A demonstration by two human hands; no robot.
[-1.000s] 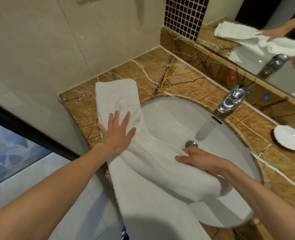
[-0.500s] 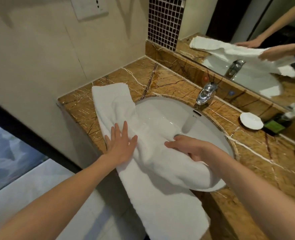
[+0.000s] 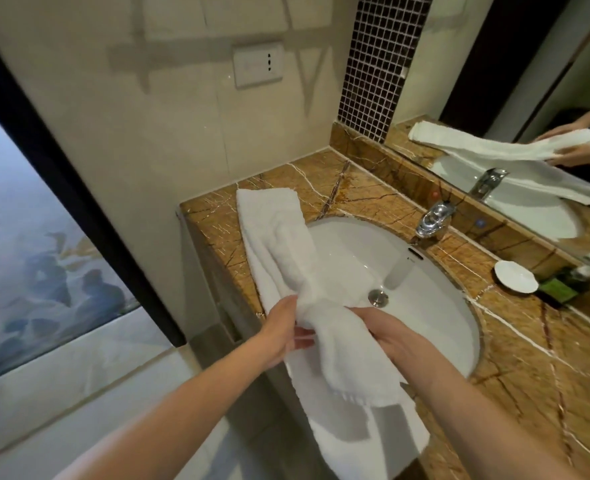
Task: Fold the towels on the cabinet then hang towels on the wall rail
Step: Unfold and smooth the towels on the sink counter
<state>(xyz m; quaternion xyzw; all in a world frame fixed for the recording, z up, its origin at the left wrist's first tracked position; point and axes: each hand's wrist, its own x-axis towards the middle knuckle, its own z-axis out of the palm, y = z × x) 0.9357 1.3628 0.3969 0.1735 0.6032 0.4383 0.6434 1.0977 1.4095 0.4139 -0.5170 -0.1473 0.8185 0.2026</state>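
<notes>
Towel [image 3: 279, 237], white, bunched across sink [image 3: 425, 306], midsection in left hand [image 3: 281, 332] and right hand [image 3: 387, 336] grip.

Beige tiled wall [image 3: 141, 161] with socket [image 3: 258, 65] (white plate), dark mosaic strip [image 3: 376, 64], mirror [image 3: 515, 74], pale glossy floor [image 3: 96, 393].

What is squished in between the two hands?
The white towel, bunched up: the left hand and the right hand grip it from either side. The head view shows it.
</notes>
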